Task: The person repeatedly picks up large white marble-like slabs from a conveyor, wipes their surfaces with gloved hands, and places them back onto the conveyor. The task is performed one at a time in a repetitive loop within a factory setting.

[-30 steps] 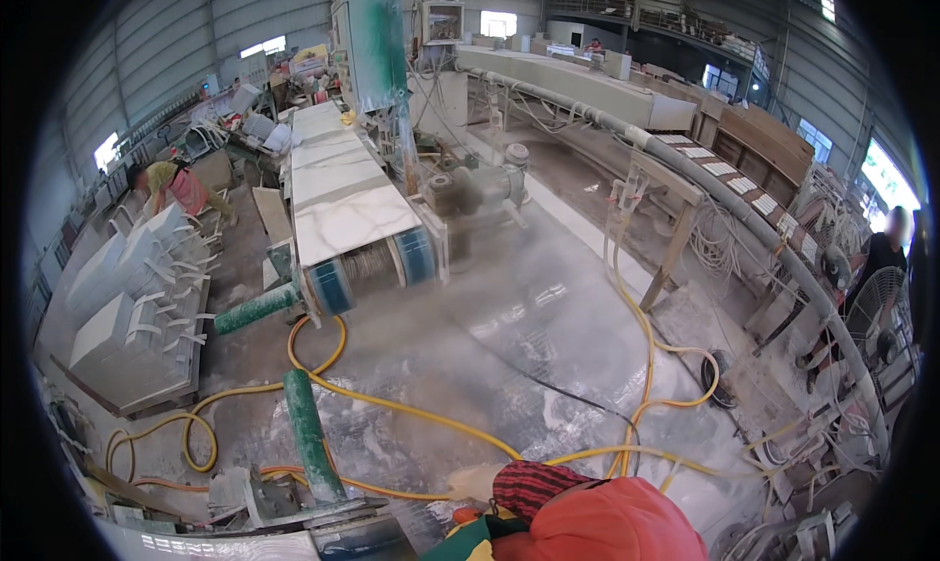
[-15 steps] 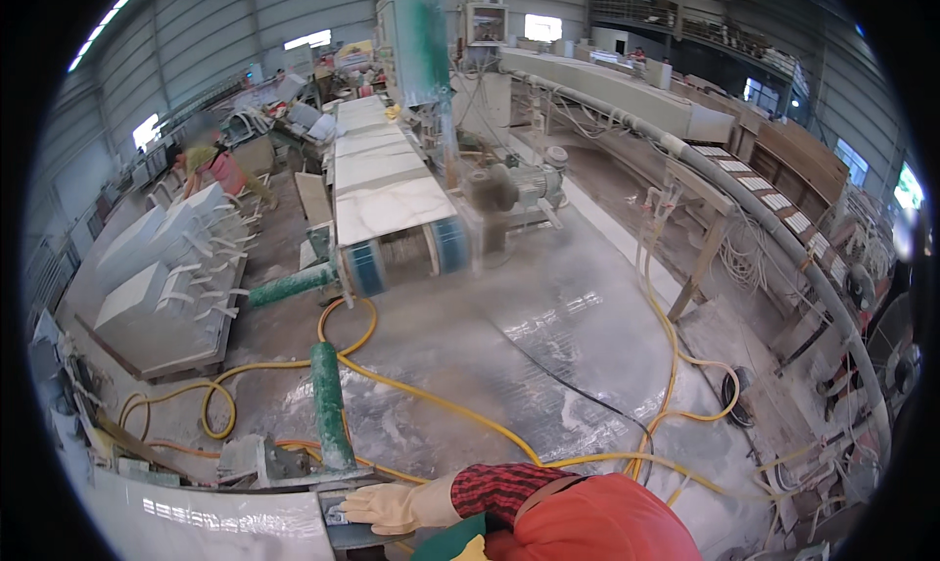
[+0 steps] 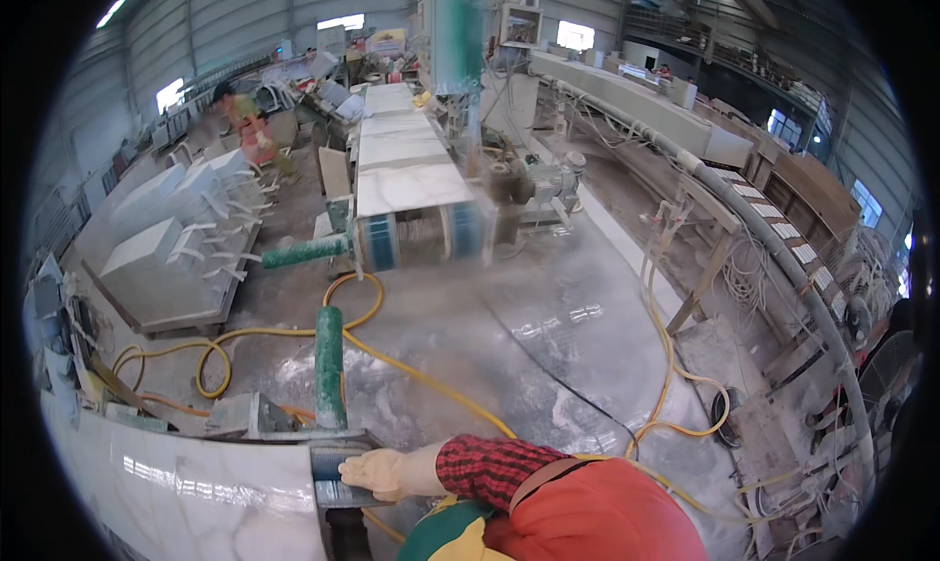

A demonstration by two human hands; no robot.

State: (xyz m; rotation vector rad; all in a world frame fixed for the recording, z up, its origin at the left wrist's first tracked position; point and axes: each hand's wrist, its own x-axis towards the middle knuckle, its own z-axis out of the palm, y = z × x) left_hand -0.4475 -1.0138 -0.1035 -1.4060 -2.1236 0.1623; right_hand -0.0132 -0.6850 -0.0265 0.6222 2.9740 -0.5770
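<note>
My right hand (image 3: 377, 473), in a cream rubber glove, reaches leftward from the lower right. Its fingers lie stretched out over a blue-grey strip (image 3: 329, 462) at the end of a machine bed; whether something small lies under them cannot be made out. Just left of the fingertips is a glossy white marbled slab (image 3: 220, 492). A red-and-black checked sleeve covers the forearm. Behind the hand, a green cylindrical post (image 3: 330, 370) rises from the machine. My left hand is out of view. At the bottom centre, green and yellow cloth (image 3: 446, 535) shows beside my red sleeve.
Yellow hoses (image 3: 431, 385) and a black cable (image 3: 548, 370) snake over the wet floor. Another bed with marbled slabs (image 3: 411, 184) stands ahead, beside a motor (image 3: 553, 184). Strapped white blocks (image 3: 152, 267) sit at left, near another person (image 3: 253, 135). A long pipe (image 3: 783, 238) curves along the right.
The view has tilted and shifted, bringing more of the near slab and strip into sight. My gloved hand stays at the slab's end. The distant person is more upright.
</note>
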